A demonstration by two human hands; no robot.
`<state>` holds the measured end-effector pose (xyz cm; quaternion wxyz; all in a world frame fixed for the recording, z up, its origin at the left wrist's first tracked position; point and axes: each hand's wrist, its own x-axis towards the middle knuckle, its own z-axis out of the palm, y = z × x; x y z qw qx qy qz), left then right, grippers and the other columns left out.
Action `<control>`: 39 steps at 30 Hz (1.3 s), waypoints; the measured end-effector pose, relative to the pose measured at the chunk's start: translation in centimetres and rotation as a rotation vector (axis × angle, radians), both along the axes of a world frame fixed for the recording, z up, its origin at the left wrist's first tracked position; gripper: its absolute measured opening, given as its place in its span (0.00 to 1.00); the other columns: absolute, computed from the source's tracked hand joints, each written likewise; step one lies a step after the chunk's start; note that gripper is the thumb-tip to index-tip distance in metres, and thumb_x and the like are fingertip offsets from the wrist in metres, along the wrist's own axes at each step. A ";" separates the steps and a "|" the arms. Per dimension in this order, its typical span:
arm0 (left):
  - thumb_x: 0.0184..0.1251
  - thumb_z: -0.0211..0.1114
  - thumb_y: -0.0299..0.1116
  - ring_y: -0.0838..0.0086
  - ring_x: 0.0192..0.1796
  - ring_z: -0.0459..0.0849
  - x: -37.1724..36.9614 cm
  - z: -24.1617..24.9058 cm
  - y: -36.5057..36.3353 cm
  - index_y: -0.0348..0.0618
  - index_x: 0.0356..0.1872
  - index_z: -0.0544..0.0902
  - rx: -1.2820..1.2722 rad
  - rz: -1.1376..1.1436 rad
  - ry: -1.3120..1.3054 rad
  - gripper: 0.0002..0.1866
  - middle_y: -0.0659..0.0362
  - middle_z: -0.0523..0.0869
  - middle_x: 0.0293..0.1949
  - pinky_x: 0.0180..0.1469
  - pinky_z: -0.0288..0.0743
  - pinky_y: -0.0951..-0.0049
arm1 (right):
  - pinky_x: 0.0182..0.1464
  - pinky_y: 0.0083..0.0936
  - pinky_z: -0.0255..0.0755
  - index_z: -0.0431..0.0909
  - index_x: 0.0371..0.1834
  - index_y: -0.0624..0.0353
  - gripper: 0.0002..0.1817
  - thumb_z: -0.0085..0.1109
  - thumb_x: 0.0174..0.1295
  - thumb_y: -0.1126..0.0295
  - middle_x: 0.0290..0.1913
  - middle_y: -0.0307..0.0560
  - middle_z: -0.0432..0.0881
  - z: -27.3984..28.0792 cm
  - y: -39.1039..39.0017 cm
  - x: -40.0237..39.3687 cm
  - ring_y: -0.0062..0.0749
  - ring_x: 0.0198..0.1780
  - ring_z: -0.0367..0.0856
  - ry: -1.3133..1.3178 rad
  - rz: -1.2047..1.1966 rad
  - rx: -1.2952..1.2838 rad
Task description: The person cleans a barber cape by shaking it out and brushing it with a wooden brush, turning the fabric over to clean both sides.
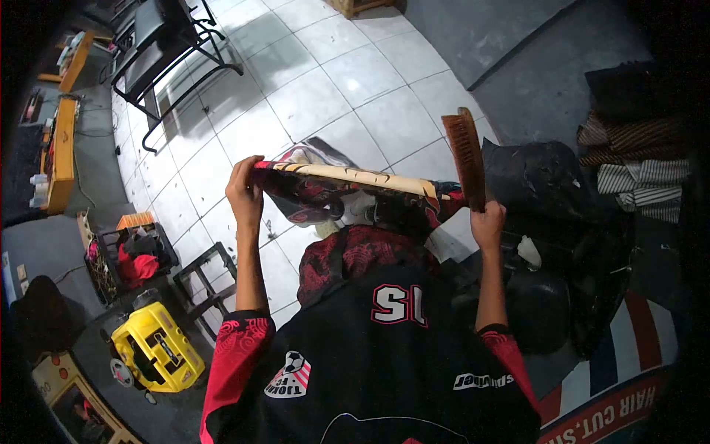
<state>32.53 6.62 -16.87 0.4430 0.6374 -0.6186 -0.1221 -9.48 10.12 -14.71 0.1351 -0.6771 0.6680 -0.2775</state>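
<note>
My left hand (244,186) is closed on one end of a patterned cloth (370,207), black, red and white with a cream stripe along its stretched upper edge. The cloth hangs in front of my body. At its other end, my right hand (488,224) is wrapped round the handle of a brown brush (466,152), which stands upright with its bristles toward the left. The cloth's right end lies close beside that hand; whether the fingers also hold it is unclear.
A black metal-framed chair (144,70) stands at the upper left on white tiles (325,92). At left are a yellow toy car (159,348) and a crate (111,259) of items. Folded striped cloths (643,181) and a black seat (532,311) are at right.
</note>
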 end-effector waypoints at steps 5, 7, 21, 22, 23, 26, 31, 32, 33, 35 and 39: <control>0.61 0.50 0.18 0.78 0.34 0.78 0.0 0.5 -0.4 0.34 0.39 0.75 0.041 0.051 0.227 0.08 0.57 0.80 0.31 0.38 0.69 0.83 | 0.34 0.30 0.70 0.73 0.39 0.67 0.14 0.54 0.46 0.80 0.29 0.60 0.77 1.9 -0.6 -0.2 0.48 0.32 0.79 -0.122 0.065 0.216; 0.66 0.49 0.23 0.83 0.33 0.72 0.0 0.6 -0.4 0.32 0.36 0.73 0.030 0.055 0.324 0.05 0.60 0.76 0.28 0.37 0.67 0.85 | 0.33 0.31 0.70 0.73 0.39 0.65 0.13 0.53 0.48 0.80 0.26 0.57 0.75 2.3 -0.2 0.5 0.49 0.29 0.78 -0.141 0.056 0.248; 0.58 0.58 0.20 0.75 0.33 0.81 -0.9 5.5 0.3 0.35 0.35 0.79 -0.034 0.020 -0.003 0.05 0.54 0.82 0.30 0.37 0.73 0.79 | 0.39 0.32 0.69 0.77 0.35 0.65 0.13 0.54 0.42 0.83 0.33 0.53 0.78 -0.6 0.5 -0.2 0.46 0.37 0.76 -0.133 0.094 0.105; 0.59 0.57 0.21 0.76 0.34 0.80 -0.8 5.4 0.4 0.34 0.36 0.78 -0.019 0.002 -0.013 0.05 0.55 0.82 0.30 0.39 0.72 0.79 | 0.39 0.31 0.69 0.77 0.35 0.65 0.13 0.54 0.42 0.83 0.33 0.53 0.78 -0.1 0.6 0.0 0.46 0.37 0.76 -0.172 0.091 0.114; 0.60 0.57 0.21 0.77 0.34 0.79 -0.6 5.4 0.6 0.33 0.36 0.78 -0.002 -0.015 -0.023 0.05 0.55 0.82 0.31 0.40 0.72 0.79 | 0.39 0.31 0.69 0.77 0.36 0.65 0.14 0.54 0.42 0.83 0.33 0.53 0.78 0.6 0.8 0.3 0.47 0.37 0.76 -0.166 0.128 0.121; 0.59 0.57 0.19 0.73 0.34 0.80 -0.5 5.5 0.7 0.34 0.36 0.78 -0.008 -0.058 -0.117 0.05 0.54 0.83 0.31 0.39 0.72 0.79 | 0.39 0.32 0.69 0.76 0.39 0.65 0.17 0.53 0.42 0.83 0.33 0.54 0.78 2.3 0.8 1.5 0.48 0.36 0.76 -0.164 0.205 0.120; 0.47 0.54 0.11 0.65 0.42 0.80 0.5 5.0 1.0 0.36 0.38 0.78 -0.103 0.161 -0.205 0.16 0.51 0.78 0.39 0.42 0.75 0.71 | 0.38 0.36 0.68 0.73 0.40 0.65 0.18 0.51 0.41 0.84 0.32 0.54 0.78 2.4 0.6 1.0 0.51 0.35 0.76 0.003 0.040 0.009; 0.47 0.54 0.11 0.65 0.42 0.80 0.5 4.8 1.1 0.37 0.38 0.79 -0.109 0.157 -0.241 0.16 0.52 0.79 0.39 0.42 0.75 0.71 | 0.37 0.36 0.68 0.73 0.39 0.65 0.17 0.51 0.41 0.84 0.31 0.54 0.77 2.4 0.6 0.7 0.51 0.34 0.75 0.031 0.047 -0.016; 0.47 0.54 0.11 0.64 0.42 0.80 0.4 4.8 1.1 0.37 0.38 0.79 -0.116 0.155 -0.278 0.17 0.52 0.79 0.39 0.43 0.75 0.71 | 0.37 0.37 0.68 0.73 0.38 0.64 0.16 0.51 0.41 0.84 0.31 0.54 0.77 2.4 0.5 0.3 0.51 0.34 0.75 0.058 0.056 -0.042; 0.47 0.53 0.10 0.64 0.42 0.81 0.2 4.9 1.2 0.37 0.39 0.79 -0.107 0.160 -0.307 0.18 0.52 0.79 0.40 0.42 0.75 0.72 | 0.35 0.38 0.67 0.72 0.36 0.63 0.14 0.50 0.42 0.85 0.29 0.54 0.76 2.7 0.5 0.4 0.52 0.32 0.75 0.101 0.059 -0.049; 0.46 0.52 0.09 0.65 0.41 0.81 0.2 5.6 1.2 0.36 0.38 0.79 -0.091 0.109 -0.195 0.18 0.52 0.79 0.39 0.43 0.74 0.73 | 0.32 0.31 0.66 0.70 0.34 0.66 0.08 0.52 0.50 0.81 0.25 0.53 0.73 2.7 0.6 1.0 0.45 0.31 0.75 -0.049 0.218 0.022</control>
